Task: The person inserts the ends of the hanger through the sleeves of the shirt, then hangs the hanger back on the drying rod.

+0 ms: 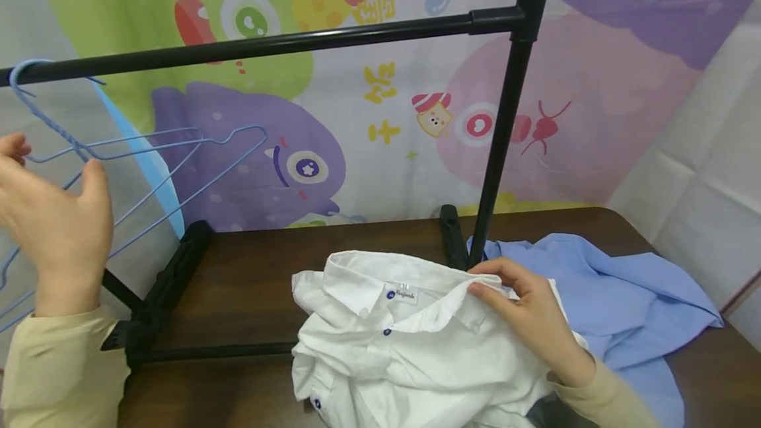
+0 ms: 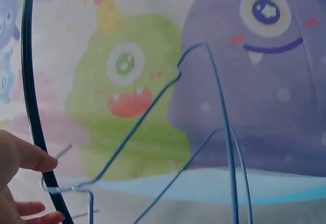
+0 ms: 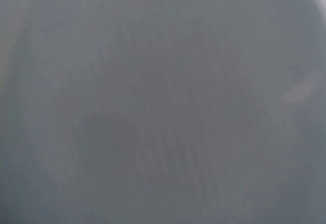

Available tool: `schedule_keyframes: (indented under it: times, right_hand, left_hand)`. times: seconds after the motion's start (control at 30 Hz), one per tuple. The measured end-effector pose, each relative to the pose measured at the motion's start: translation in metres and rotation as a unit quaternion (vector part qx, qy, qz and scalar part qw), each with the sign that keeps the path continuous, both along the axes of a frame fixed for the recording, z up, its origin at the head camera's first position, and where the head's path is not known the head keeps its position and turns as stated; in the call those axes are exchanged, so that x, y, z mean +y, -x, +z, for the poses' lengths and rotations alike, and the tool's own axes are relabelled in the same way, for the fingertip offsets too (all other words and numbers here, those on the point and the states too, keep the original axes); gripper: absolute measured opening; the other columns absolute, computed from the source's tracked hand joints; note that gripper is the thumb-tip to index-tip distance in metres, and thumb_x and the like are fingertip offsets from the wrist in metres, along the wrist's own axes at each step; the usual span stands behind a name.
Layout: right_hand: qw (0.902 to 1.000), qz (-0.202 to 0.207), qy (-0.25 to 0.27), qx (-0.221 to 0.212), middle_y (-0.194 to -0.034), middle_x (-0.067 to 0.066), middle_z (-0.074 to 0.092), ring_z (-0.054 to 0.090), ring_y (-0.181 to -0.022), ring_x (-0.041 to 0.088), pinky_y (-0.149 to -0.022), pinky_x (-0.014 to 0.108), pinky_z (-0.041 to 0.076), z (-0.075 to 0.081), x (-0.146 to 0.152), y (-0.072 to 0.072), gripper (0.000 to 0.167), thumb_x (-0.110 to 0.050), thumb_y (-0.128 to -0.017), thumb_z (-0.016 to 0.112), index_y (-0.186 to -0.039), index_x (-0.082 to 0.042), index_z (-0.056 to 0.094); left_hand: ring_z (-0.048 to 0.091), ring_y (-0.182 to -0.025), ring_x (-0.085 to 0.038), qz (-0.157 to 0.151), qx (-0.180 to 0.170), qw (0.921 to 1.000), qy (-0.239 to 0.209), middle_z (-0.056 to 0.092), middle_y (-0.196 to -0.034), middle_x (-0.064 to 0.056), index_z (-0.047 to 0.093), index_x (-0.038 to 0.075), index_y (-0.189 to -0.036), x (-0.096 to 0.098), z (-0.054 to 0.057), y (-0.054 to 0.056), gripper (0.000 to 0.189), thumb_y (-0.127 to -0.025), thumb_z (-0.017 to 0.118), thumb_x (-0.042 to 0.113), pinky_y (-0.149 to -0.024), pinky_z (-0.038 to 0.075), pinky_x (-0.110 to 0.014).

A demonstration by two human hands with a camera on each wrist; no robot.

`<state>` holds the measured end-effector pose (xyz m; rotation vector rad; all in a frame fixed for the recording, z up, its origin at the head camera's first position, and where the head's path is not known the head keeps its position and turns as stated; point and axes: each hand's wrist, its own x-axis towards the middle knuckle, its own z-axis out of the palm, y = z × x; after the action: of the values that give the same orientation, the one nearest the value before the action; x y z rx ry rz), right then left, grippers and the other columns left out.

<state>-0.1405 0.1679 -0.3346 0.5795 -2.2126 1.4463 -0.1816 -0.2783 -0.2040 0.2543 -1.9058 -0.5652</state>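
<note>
My left hand point(image 1: 65, 230) is raised at the left beside blue wire hangers point(image 1: 77, 146), which hang by their hooks on a black rail point(image 1: 297, 43). Its thumb and fingers are spread apart, with nothing seen between them. The left wrist view shows that hand point(image 2: 18, 168) close to a hanger hook and the rail. Lower down, my right hand point(image 1: 532, 322) pinches the collar edge of a white button-up shirt point(image 1: 428, 368) between thumb and fingers. The shirt lies bunched, collar up, with dark blue buttons. Blurred grey fills the right wrist view, so the grip is hidden there.
A light blue garment point(image 1: 618, 296) lies on the brown table point(image 1: 261, 283) at the right. The rack's black upright point(image 1: 502, 131) stands behind the shirt, and a low crossbar point(image 1: 220, 352) runs at the left. A cartoon-printed cloth point(image 1: 410, 170) hangs behind.
</note>
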Motion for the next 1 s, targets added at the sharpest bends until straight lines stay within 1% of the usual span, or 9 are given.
schedule_keyframes:
  times: [0.07, 0.27, 0.37, 0.47, 0.53, 0.63, 0.77, 0.87, 1.0]
  right_hand:
    - [1.0000, 0.005, 0.000, 0.003, -0.087, -0.009, 0.065, 0.057, -0.074, 0.002, -0.060, 0.018, 0.047, 0.000, -0.001, 0.000, 0.019, -0.001, -0.079, 0.067, -0.095, -0.011, 0.065]
    - [1.0000, 0.006, -0.002, 0.000, -0.087, -0.009, 0.065, 0.057, -0.074, 0.002, -0.060, 0.018, 0.047, 0.000, -0.003, 0.000, 0.019, -0.002, -0.079, 0.067, -0.095, -0.012, 0.065]
    - [1.0000, 0.003, -0.005, -0.001, -0.086, -0.008, 0.065, 0.057, -0.074, 0.002, -0.059, 0.018, 0.047, 0.001, -0.004, 0.000, 0.019, -0.002, -0.079, 0.067, -0.095, -0.012, 0.065]
    - [1.0000, -0.002, -0.008, 0.001, -0.086, -0.008, 0.065, 0.057, -0.073, 0.001, -0.058, 0.018, 0.047, 0.002, -0.004, -0.001, 0.019, -0.003, -0.078, 0.068, -0.094, -0.013, 0.066]
    - [0.9999, -0.004, -0.010, 0.004, -0.086, -0.008, 0.065, 0.057, -0.073, 0.001, -0.058, 0.017, 0.047, 0.003, -0.004, -0.001, 0.019, -0.003, -0.078, 0.068, -0.094, -0.013, 0.066]
    - [0.9999, -0.002, -0.010, 0.009, -0.085, -0.007, 0.066, 0.057, -0.074, 0.001, -0.060, 0.017, 0.046, 0.003, -0.005, -0.001, 0.020, -0.002, -0.078, 0.068, -0.095, -0.013, 0.065]
    - [0.9999, -0.001, -0.009, 0.013, -0.085, -0.006, 0.066, 0.057, -0.074, 0.001, -0.061, 0.016, 0.046, 0.004, -0.004, -0.001, 0.020, -0.001, -0.078, 0.068, -0.094, -0.013, 0.065]
    - [0.9998, -0.003, -0.013, 0.013, -0.086, -0.006, 0.067, 0.058, -0.075, 0.001, -0.062, 0.017, 0.046, 0.004, -0.004, 0.000, 0.020, -0.002, -0.078, 0.068, -0.094, -0.013, 0.066]
    - [0.9997, -0.002, -0.019, 0.015, -0.087, -0.004, 0.067, 0.058, -0.076, 0.002, -0.064, 0.018, 0.046, 0.004, -0.004, 0.002, 0.020, -0.003, -0.078, 0.068, -0.095, -0.014, 0.066]
  left_hand:
    - [0.030, -0.124, -0.019, 0.016, -0.028, 0.9993, -0.018, 0.031, -0.131, -0.005, 0.024, 0.017, -0.133, -0.006, 0.002, 0.002, 0.050, -0.091, 0.046, 0.034, -0.103, 0.017, -0.030]
    - [0.050, -0.107, -0.021, 0.053, -0.101, 0.9899, -0.084, 0.047, -0.098, 0.021, 0.025, 0.021, -0.136, -0.017, 0.008, 0.014, 0.054, -0.089, 0.044, 0.041, -0.103, 0.020, -0.035]
    - [0.052, -0.107, -0.030, 0.055, -0.148, 0.9831, -0.092, 0.064, -0.105, -0.002, 0.033, 0.013, -0.136, -0.018, 0.010, 0.018, 0.053, -0.091, 0.039, 0.040, -0.101, 0.024, -0.042]
    - [0.047, -0.109, -0.041, 0.046, -0.174, 0.9812, -0.070, 0.059, -0.113, -0.024, 0.044, 0.001, -0.128, -0.018, 0.010, 0.021, 0.051, -0.093, 0.034, 0.037, -0.091, 0.029, -0.047]
    - [0.049, -0.105, -0.042, 0.041, -0.168, 0.9835, -0.054, 0.061, -0.106, -0.026, 0.052, -0.003, -0.118, -0.017, 0.008, 0.022, 0.049, -0.094, 0.034, 0.035, -0.084, 0.031, -0.047]
    - [0.049, -0.099, -0.044, 0.028, -0.134, 0.9898, -0.040, 0.065, -0.062, 0.002, 0.058, -0.007, -0.100, -0.017, 0.008, 0.024, 0.044, -0.093, 0.038, 0.032, -0.085, 0.030, -0.048]
    - [0.051, -0.093, -0.044, 0.021, -0.093, 0.9948, -0.036, 0.016, -0.046, 0.045, 0.057, -0.004, -0.084, -0.017, 0.010, 0.025, 0.038, -0.091, 0.042, 0.030, -0.083, 0.030, -0.046]
    - [0.057, -0.069, -0.012, 0.021, -0.073, 0.9959, -0.049, 0.019, -0.048, 0.047, 0.050, 0.017, -0.069, -0.016, 0.012, 0.025, 0.027, -0.091, 0.044, 0.031, -0.077, 0.032, -0.030]
    - [0.029, -0.053, 0.019, 0.014, -0.054, 0.9946, -0.088, 0.028, -0.053, 0.044, 0.032, 0.038, -0.071, -0.012, 0.016, 0.022, 0.024, -0.091, 0.045, 0.036, -0.059, 0.025, -0.012]
